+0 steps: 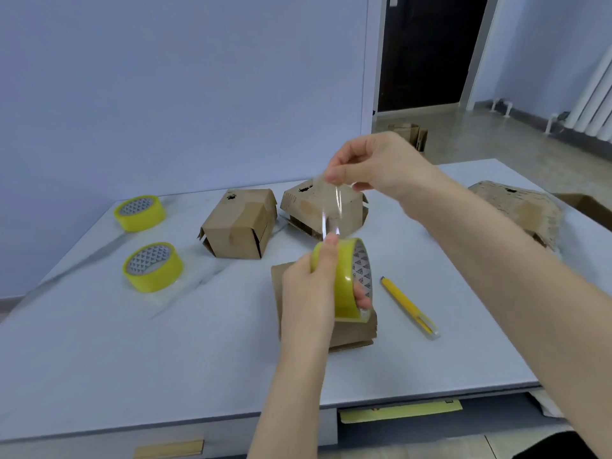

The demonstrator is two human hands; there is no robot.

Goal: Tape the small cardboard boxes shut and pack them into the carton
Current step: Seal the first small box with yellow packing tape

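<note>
Clear tape [331, 210] spans our hands: our left hand [308, 293] grips the yellow roll [344, 283] as anchor, our right hand [367, 164] pinches the free end, above the small box [351, 332].

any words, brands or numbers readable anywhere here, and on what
No text is readable.
Far tape roll, near tape roll and held tape roll in the left hand: the cores show a triangle pattern, no legible letters.
Tape strip pinched by the right hand: clear, no print.
Left box, middle box, right box: black marks, too blurred to read.
Yellow strip under the table edge: marks too small to read.
</note>
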